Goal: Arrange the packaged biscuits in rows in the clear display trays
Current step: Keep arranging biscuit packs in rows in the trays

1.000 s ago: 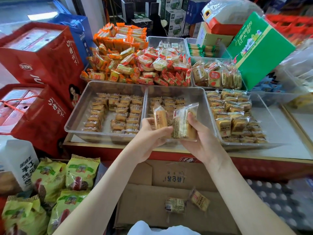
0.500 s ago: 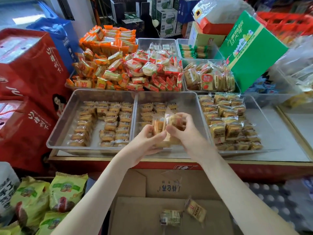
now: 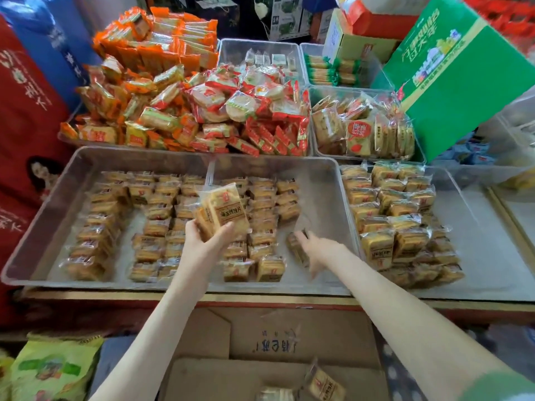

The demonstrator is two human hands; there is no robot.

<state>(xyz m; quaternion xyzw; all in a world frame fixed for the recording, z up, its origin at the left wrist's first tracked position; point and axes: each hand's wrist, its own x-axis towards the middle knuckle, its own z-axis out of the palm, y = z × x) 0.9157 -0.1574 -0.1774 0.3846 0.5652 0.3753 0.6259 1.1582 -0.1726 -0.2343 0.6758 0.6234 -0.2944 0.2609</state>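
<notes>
Three clear display trays stand side by side on the counter. The left tray (image 3: pixel 43 227) and the middle tray (image 3: pixel 327 204) hold rows of small yellow biscuit packets (image 3: pixel 260 215); the right tray (image 3: pixel 486 244) holds a looser group. My left hand (image 3: pixel 208 241) grips a small stack of biscuit packets (image 3: pixel 224 211) above the seam between left and middle trays. My right hand (image 3: pixel 318 248), blurred, holds one biscuit packet (image 3: pixel 296 247) low in the bare right part of the middle tray.
Piles of orange and red snack packets (image 3: pixel 188 105) fill trays behind. A green carton (image 3: pixel 463 82) leans at the back right. Red gift boxes (image 3: pixel 26 125) stand left. Below the counter lies a cardboard box (image 3: pixel 275 357) with loose packets (image 3: pixel 324 383), green bags (image 3: pixel 52 369) beside it.
The hands have parted. My right hand moved right and down into the middle tray with one packet. My left hand keeps the remaining stack. The camera has moved closer.
</notes>
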